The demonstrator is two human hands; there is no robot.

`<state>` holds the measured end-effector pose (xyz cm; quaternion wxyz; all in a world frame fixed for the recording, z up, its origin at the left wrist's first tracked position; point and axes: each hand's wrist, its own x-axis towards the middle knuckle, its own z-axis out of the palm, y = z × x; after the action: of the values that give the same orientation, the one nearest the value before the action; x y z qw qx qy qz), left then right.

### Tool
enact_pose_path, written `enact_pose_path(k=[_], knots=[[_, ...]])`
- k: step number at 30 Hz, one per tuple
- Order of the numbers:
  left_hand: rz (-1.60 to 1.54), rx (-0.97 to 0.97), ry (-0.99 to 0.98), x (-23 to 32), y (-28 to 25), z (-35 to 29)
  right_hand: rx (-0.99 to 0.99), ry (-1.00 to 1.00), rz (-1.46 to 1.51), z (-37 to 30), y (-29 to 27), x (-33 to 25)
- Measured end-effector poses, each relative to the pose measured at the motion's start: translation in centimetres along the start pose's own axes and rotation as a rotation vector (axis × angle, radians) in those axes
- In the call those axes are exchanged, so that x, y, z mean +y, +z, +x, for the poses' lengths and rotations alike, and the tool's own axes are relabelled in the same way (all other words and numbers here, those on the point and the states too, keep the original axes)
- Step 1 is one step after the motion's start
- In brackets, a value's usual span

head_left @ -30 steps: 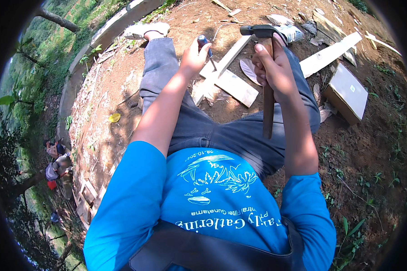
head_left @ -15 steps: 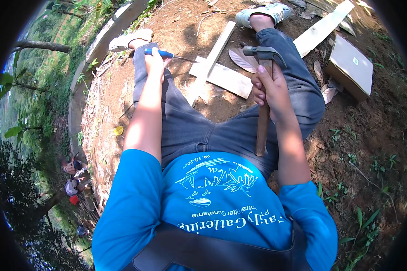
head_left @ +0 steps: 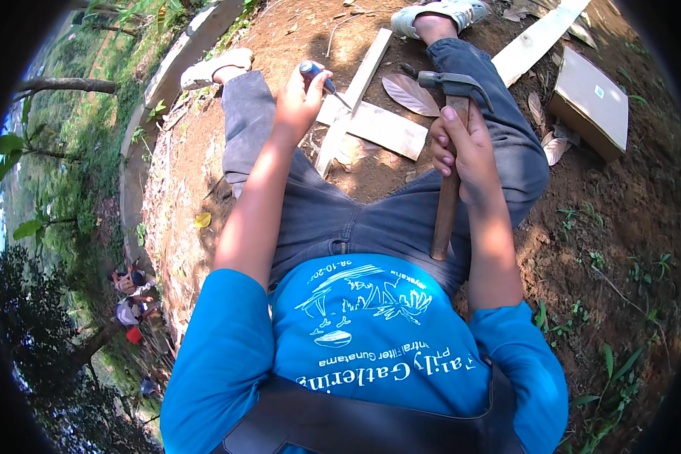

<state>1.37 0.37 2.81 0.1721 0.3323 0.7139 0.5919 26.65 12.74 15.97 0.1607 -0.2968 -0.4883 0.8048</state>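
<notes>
The person sits on bare reddish earth, legs spread, and the work lies right between the knees: two pale wooden slats crossed over each other (head_left: 367, 113), flat on the ground where both arms can reach them without leaning.

Left hand (head_left: 299, 102) is out over the crossing, fingers (head_left: 314, 82) curled tight around a blue-handled tool with a thin metal shaft (head_left: 318, 76). The shaft slants down toward the upper slat, tip at or just above the wood; whether it actually touches, I cannot tell. Held like that, handle up and point down, it looks set to be struck from above.

Right hand (head_left: 465, 147) is clamped on a claw hammer with a dark steel head and a brown wooden handle (head_left: 446, 151). The grip sits high, close under the head, thumb up along the handle: a choked-up hold that suits short, controlled taps rather than big swings. The head hangs over the right thigh, beside the slats, not over them.

Around the work: a big dry brown leaf (head_left: 410, 92) lies just beyond the slats, a longer pale plank (head_left: 541, 41) runs past the right shoe, and a flat brown cardboard box (head_left: 592, 102) rests near the right knee, well apart from both hands. A concrete kerb (head_left: 178, 60) edges the earth on the left.
</notes>
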Motion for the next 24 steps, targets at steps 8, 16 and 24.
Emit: enact_pose_path(k=[8,16,24], knots=[[0.227,-0.05,0.021,1.5,0.1,-0.2,-0.011,-0.013,-0.002,-0.1,-0.1,0.2],[0.255,0.027,0.069,2.1,0.4,-0.6,-0.002,-0.005,-0.017,-0.3,0.0,0.1],[0.295,0.023,0.145,2.1,1.0,-0.9,-0.021,0.011,-0.022,-0.3,0.5,0.3]])
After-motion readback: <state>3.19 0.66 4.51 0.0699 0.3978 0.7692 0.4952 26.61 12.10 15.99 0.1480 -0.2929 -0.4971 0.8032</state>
